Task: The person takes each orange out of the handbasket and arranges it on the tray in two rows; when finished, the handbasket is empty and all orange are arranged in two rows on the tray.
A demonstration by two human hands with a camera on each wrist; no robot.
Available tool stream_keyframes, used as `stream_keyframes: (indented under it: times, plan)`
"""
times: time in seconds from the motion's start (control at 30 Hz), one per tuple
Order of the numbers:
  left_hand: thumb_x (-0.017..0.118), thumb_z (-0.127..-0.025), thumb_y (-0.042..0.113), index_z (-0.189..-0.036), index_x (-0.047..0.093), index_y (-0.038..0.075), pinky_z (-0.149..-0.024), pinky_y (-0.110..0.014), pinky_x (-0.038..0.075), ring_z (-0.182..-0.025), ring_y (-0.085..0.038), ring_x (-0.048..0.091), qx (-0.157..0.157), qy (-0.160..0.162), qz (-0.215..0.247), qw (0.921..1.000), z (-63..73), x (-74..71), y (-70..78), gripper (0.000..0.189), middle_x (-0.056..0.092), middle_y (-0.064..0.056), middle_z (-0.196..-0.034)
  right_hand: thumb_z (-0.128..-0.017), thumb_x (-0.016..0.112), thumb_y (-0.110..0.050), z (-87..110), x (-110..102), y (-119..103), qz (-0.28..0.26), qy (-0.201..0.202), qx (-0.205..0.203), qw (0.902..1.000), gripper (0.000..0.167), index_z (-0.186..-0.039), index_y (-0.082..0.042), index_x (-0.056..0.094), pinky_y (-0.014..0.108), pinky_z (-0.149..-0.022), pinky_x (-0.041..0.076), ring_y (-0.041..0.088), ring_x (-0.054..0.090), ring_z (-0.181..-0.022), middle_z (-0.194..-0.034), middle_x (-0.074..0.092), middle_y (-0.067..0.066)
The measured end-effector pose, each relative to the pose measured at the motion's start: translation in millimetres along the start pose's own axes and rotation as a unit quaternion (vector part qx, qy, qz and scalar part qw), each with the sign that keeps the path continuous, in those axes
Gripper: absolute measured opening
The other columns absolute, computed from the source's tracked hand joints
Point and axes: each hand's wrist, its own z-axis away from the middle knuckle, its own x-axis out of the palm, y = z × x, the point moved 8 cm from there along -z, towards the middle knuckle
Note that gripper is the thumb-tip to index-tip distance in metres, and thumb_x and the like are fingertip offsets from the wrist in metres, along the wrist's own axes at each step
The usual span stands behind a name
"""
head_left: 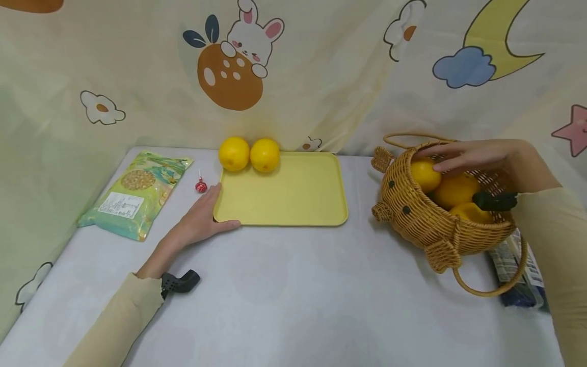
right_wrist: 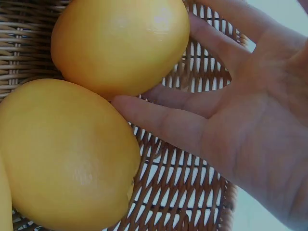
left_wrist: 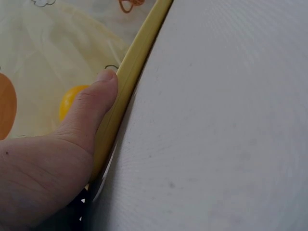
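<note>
My left hand (head_left: 200, 216) touches the front left corner of a yellow tray (head_left: 298, 196). Its thumb (left_wrist: 96, 103) lies along the front rim in the left wrist view, with the other fingers at the left side. Two round yellow citrus-like fruits (head_left: 234, 154) sit together at the tray's back left corner. On the right, my right hand (head_left: 481, 155) reaches into a woven basket (head_left: 412, 219) shaped like an animal's head. Nearly straight fingers (right_wrist: 163, 122) touch a yellow fruit (right_wrist: 120, 45), and another fruit (right_wrist: 72, 159) lies beside it.
A green and yellow food packet (head_left: 137, 186) lies at the left, with a red-wrapped lollipop (head_left: 201, 185) between it and the tray. Behind the table hangs a patterned cloth (head_left: 321, 76). A dark printed packet (head_left: 518, 275) lies partly under the basket's looped handle (head_left: 490, 293).
</note>
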Motion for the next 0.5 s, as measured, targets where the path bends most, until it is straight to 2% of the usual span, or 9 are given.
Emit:
stream_keyframes:
  times: [0.23,0.4,0.5]
  plan:
    - [0.069,-0.078,0.064,-0.155,-0.004,0.004,-0.121,-0.057,0.013,-0.151,-0.037,0.008,-0.011,-0.007,-0.002,0.9999,1.3,-1.2,-1.2,0.122,0.002,-0.019,-0.164,-0.103,0.042,-0.019,12.6,2.9,0.6,0.003,0.007,-0.036,0.9993,0.060,-0.156,-0.031,0.015,0.027,-0.095,0.047,-0.014,0.038,-0.122,-0.159,0.011,0.011]
    - [0.070,-0.078,0.062,-0.155,-0.003,0.003,-0.121,-0.057,0.013,-0.151,-0.037,0.007,-0.007,-0.005,-0.003,1.0000,0.5,-0.8,-1.3,0.121,0.002,-0.019,-0.164,-0.102,0.043,-0.022,13.0,1.2,8.5,0.013,0.023,-0.031,0.9992,0.061,-0.156,-0.030,0.014,0.034,-0.094,0.047,-0.017,0.039,-0.117,-0.159,0.014,0.012]
    - [0.070,-0.078,0.061,-0.155,-0.002,0.003,-0.121,-0.057,0.014,-0.151,-0.037,0.009,0.000,-0.002,-0.002,1.0000,-0.2,0.3,0.2,0.121,0.003,-0.019,-0.164,-0.102,0.043,-0.025,11.6,-1.0,14.4,0.021,0.033,-0.015,0.9991,0.063,-0.157,-0.023,0.012,0.032,-0.094,0.049,-0.013,0.042,-0.115,-0.159,0.015,0.016]
